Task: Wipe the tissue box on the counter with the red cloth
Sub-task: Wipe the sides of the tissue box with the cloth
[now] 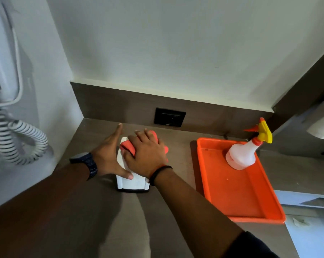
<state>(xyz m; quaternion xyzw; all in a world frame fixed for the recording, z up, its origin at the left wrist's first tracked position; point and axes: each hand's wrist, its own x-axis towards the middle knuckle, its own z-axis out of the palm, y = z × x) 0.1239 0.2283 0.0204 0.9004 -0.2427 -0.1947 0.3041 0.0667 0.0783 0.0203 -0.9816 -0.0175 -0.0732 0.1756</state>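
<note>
A white tissue box [134, 182] with a dark base stands on the brown counter [94, 216], near the back left corner. My right hand [147, 154] lies flat on top of the box and presses the red cloth [128, 147] against it; the cloth bulges out at the hand's left and right. My left hand [109, 155], with a dark watch on its wrist, rests against the box's left side, thumb on the top front edge, fingers stretched toward the wall. Most of the box's top is hidden under the hand and cloth.
An orange tray [239, 194] sits to the right and holds a white spray bottle [241, 155] with a yellow and red trigger. A dark wall socket [169, 117] is behind the box. A white wall phone with a coiled cord [17, 138] hangs at the left.
</note>
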